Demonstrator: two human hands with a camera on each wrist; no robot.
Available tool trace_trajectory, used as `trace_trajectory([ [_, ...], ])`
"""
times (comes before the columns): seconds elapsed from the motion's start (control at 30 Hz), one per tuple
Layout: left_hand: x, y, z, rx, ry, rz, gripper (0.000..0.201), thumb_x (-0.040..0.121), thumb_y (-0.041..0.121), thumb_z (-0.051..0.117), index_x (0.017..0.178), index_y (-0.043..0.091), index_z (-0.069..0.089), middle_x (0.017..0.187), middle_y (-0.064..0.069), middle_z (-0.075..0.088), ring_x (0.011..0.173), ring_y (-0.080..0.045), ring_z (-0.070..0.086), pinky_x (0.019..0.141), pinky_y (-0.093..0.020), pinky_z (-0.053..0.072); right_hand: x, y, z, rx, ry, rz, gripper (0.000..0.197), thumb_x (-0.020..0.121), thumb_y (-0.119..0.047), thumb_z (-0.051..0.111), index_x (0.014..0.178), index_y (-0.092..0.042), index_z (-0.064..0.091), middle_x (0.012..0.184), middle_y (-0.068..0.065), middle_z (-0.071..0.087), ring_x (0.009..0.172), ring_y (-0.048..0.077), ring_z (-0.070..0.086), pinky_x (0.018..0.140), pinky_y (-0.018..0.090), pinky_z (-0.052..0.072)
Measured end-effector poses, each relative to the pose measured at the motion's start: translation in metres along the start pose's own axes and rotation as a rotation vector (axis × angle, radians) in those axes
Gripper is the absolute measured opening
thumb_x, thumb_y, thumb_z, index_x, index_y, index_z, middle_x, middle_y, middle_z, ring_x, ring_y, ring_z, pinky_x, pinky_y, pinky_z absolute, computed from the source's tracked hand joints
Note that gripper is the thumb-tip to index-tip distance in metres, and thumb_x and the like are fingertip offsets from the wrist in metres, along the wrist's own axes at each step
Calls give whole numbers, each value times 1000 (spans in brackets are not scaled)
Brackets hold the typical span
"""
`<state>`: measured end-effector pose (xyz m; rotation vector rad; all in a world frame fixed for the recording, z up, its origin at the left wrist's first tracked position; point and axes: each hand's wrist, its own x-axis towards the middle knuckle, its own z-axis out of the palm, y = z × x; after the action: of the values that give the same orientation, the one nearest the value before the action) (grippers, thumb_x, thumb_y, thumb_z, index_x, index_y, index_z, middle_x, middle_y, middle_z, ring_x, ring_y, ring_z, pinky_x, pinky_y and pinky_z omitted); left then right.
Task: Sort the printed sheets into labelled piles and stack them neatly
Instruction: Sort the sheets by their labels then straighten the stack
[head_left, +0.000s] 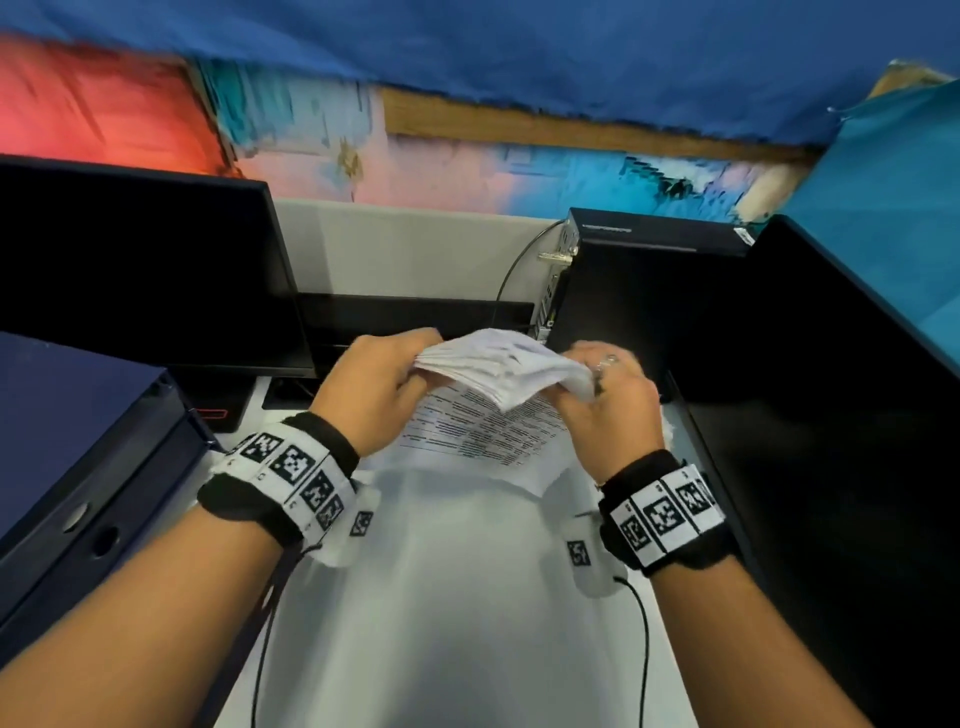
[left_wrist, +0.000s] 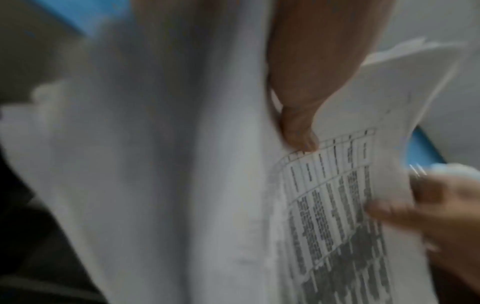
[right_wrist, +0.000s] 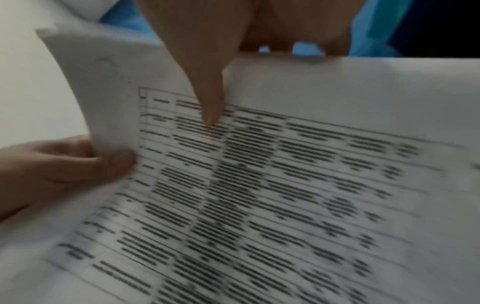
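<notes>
only the right wrist view shows table rows (blurred) on the sheets both hands' grips hold.

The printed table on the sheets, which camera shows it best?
The right wrist view: the printed table fills the frame, its rows and columns distinct though unreadable. The left wrist view shows a blurred strip of it at the right. The head view shows it small, partly under the folded-over sheets.
</notes>
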<state>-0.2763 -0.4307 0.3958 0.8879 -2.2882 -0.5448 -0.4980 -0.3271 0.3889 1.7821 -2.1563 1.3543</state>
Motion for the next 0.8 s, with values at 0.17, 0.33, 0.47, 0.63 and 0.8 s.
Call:
trace_trajectory([
  [0.17,-19,-31,-13,-400,23,-373,8,90,23,70,95,20,75,91,4,78,85,-11,74,82,-33,55,-45,64,13,256,210,668,113,64,-29,89,151,-23,17,155,5,29,140,23,35,116,45,30],
  [0.33,-50,-55,49,-450,-120,-721,13,92,27,68,100,17,72,94,5,77,83,-14,73,80,-33,56,-87,128,29,389,-115,938,44,86,-22,72,126,-16,56,125,5,66,108,21,65,95,39,51],
  [0.47,-94,-79,137,-222,-334,-1021,45,92,33,64,128,9,51,117,-7,65,97,-26,62,81,-34,49,-131,173,58,-5,-479,1083,58,91,-23,60,142,-2,42,143,15,49,127,32,51,105,37,43],
  [0.63,-113,-91,170,-189,-250,-1161,35,98,17,50,129,3,45,111,-17,63,94,-32,62,80,-38,51,-148,189,69,-26,-422,1139,53,94,-16,55,143,-1,41,147,16,44,132,33,46,112,39,36],
  [0.8,-88,-74,141,-308,-50,-914,19,100,11,49,119,8,51,104,-5,61,95,-25,58,74,-30,42,-112,149,47,153,-144,941,25,95,-5,56,120,-2,54,114,8,63,105,26,61,93,34,49],
])
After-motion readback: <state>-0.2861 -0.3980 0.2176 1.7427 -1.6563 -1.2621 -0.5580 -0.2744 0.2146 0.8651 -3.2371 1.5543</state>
